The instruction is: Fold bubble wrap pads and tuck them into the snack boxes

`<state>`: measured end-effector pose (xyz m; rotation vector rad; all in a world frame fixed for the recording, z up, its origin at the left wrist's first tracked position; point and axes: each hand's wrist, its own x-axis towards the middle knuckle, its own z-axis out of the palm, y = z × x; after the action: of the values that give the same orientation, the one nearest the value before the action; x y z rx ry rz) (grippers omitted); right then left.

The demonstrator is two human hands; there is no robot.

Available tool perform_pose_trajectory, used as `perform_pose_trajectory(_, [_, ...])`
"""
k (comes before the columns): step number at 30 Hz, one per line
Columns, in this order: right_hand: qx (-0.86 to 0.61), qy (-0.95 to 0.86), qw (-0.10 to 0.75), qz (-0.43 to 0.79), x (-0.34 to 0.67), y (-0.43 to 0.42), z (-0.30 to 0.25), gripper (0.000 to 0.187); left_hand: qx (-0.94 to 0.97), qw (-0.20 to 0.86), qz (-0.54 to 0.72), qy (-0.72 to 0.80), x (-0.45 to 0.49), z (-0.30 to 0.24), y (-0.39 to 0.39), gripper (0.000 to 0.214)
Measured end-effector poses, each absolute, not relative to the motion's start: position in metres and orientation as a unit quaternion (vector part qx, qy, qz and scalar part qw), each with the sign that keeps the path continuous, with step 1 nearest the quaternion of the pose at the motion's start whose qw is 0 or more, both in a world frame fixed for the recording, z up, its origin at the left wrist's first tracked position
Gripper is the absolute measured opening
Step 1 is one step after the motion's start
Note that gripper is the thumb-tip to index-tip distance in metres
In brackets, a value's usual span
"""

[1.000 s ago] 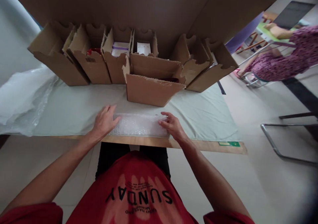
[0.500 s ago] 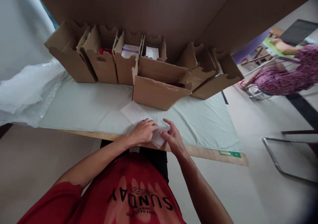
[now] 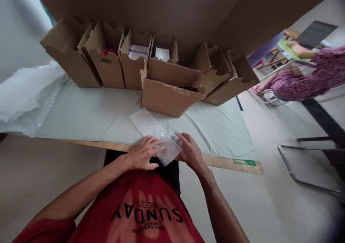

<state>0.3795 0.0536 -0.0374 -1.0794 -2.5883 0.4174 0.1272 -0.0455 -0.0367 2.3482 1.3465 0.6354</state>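
A flat bubble wrap pouch [image 3: 151,125] lies slantwise on the cloth-covered table, its near corner sticking out over the front edge. My left hand [image 3: 145,152] rests on the pouch's lower left side, fingers stretched out and the thumb apart. At the pouch's lower right edge is my right hand [image 3: 191,152], touching it, with the index finger extended and the thumb partly hidden. An open cardboard bin [image 3: 172,98] stands just beyond the pouch.
Several more cardboard bins [image 3: 109,68] line the back, some with small boxes [image 3: 162,54] inside. A heap of clear plastic wrap [image 3: 29,95] lies at the left. To the right are a metal-framed chair [image 3: 289,171] and a seated person in patterned clothing [image 3: 320,74].
My left hand has slid left and toward my body, uncovering more of the pouch. My right hand has shifted slightly to the pouch's edge, and the pouch now overhangs the table edge more.
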Motion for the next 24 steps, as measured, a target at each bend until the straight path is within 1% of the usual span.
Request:
perform_pose_trajectory(1, [-0.340,-0.919,0.148,0.130,0.378,0.056,-0.036,0.062,0.830,0.169,0.230,0.479,0.130,-0.040,-0.048,0.062])
perform_pose_trajectory(3, [-0.276,-0.939,0.154,0.134,0.372,0.057,-0.032,0.044,0.828,0.148,0.242,0.483,0.134,-0.045,-0.055,0.061])
perform_pose_trajectory(5, [-0.233,-0.939,0.184,0.172,0.366,0.051,-0.027,0.023,0.821,0.128,0.263,0.490,0.137,-0.048,-0.065,0.058])
perform_pose_trajectory(6, [-0.217,-0.933,0.203,0.200,0.363,0.046,-0.025,0.016,0.813,0.123,0.280,0.495,0.137,-0.050,-0.070,0.053])
perform_pose_trajectory(7, [-0.204,-0.925,0.221,0.232,0.359,0.040,-0.024,0.013,0.800,0.123,0.303,0.503,0.137,-0.050,-0.076,0.046])
perform_pose_trajectory(9, [-0.193,-0.902,0.244,0.301,0.353,0.027,-0.025,0.015,0.764,0.137,0.353,0.523,0.136,-0.052,-0.087,0.027])
perform_pose_trajectory(11, [-0.214,-0.874,0.245,0.362,0.345,0.016,-0.029,0.020,0.726,0.158,0.395,0.540,0.133,-0.053,-0.095,0.018])
perform_pose_trajectory(14, [-0.314,-0.822,0.231,0.414,0.335,0.004,-0.035,0.027,0.675,0.173,0.423,0.580,0.129,-0.055,-0.099,0.016])
perform_pose_trajectory(17, [-0.415,-0.771,0.220,0.431,0.324,0.003,-0.037,0.031,0.625,0.157,0.426,0.635,0.128,-0.056,-0.100,0.015])
perform_pose_trajectory(21, [-0.455,-0.746,0.227,0.430,0.312,0.006,-0.036,0.033,0.570,0.171,0.442,0.671,0.133,-0.057,-0.099,0.019])
perform_pose_trajectory(22, [-0.458,-0.746,0.230,0.425,0.310,0.006,-0.036,0.032,0.563,0.161,0.445,0.678,0.135,-0.058,-0.099,0.019])
perform_pose_trajectory(24, [-0.469,-0.744,0.233,0.415,0.308,0.007,-0.036,0.026,0.555,0.108,0.448,0.692,0.139,-0.059,-0.097,0.019])
